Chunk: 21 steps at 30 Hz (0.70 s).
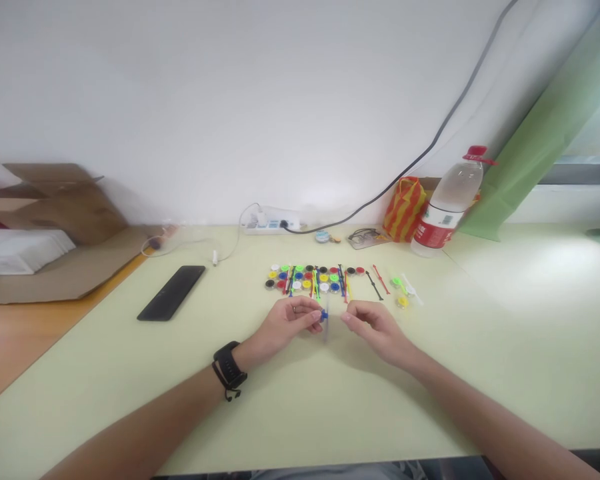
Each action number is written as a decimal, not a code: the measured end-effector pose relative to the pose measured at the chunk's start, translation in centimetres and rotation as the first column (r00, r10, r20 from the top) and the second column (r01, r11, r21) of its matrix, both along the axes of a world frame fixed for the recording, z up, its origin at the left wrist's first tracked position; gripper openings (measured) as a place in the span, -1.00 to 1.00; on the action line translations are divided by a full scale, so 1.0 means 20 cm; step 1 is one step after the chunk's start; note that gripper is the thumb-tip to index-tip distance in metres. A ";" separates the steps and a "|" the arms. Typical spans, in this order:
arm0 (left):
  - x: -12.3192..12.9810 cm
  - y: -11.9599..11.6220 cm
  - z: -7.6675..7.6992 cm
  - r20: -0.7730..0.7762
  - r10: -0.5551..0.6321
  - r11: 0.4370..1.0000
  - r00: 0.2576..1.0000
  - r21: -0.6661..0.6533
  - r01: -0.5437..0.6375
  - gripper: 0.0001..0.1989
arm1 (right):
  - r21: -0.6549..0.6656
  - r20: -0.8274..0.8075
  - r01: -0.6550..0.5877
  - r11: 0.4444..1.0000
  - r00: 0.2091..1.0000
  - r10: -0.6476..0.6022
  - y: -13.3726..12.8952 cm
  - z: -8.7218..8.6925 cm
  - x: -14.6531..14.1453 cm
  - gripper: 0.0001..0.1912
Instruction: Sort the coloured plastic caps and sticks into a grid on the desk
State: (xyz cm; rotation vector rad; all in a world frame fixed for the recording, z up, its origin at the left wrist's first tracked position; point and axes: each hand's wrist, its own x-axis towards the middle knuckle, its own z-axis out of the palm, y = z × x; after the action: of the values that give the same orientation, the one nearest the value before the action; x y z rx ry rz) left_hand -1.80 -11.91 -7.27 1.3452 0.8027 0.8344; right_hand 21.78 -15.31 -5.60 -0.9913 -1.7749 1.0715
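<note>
My left hand (296,317) pinches a small blue piece (324,314) between thumb and fingers. A thin, blurred strip stands upright at that piece, just in front of the fingertips. To its right, my right hand (373,325) has thumb and forefinger pressed together; anything between them is too small to make out. Beyond both hands lie rows of small round pieces (307,284) in several colours, with thin coloured sticks among them. A black stick (374,286) and a red stick (381,279) lie to the right, near green and yellow round pieces (402,302).
A black phone-like slab (171,293) lies at the left, with a cardboard box (75,220) beyond it. Along the wall are a power strip (273,222) with cables, a striped bag (405,210) and a large bottle (446,207).
</note>
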 end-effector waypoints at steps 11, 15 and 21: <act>-0.01 0.01 0.00 -0.001 0.013 0.999 1.000 -0.030 -0.013 -0.64 | -0.033 0.011 0.003 0.999 1.000 -0.003 0.01 -0.02 -0.01 -0.68; -0.01 0.01 0.01 -0.007 -0.011 0.999 1.000 -0.040 0.010 -0.63 | -0.037 0.015 0.002 0.999 1.000 -0.002 0.01 -0.02 -0.01 -0.73; -0.02 0.01 0.00 0.010 -0.017 0.995 1.000 -0.097 0.017 -0.60 | -0.026 0.015 0.038 0.999 0.999 -0.038 0.01 -0.02 0.00 -0.84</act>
State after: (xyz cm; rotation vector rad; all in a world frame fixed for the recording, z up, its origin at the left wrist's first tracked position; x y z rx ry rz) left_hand -2.21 -11.63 -7.17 1.2604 0.8135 0.7782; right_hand 21.72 -15.07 -6.09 -1.0472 -1.7503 1.0692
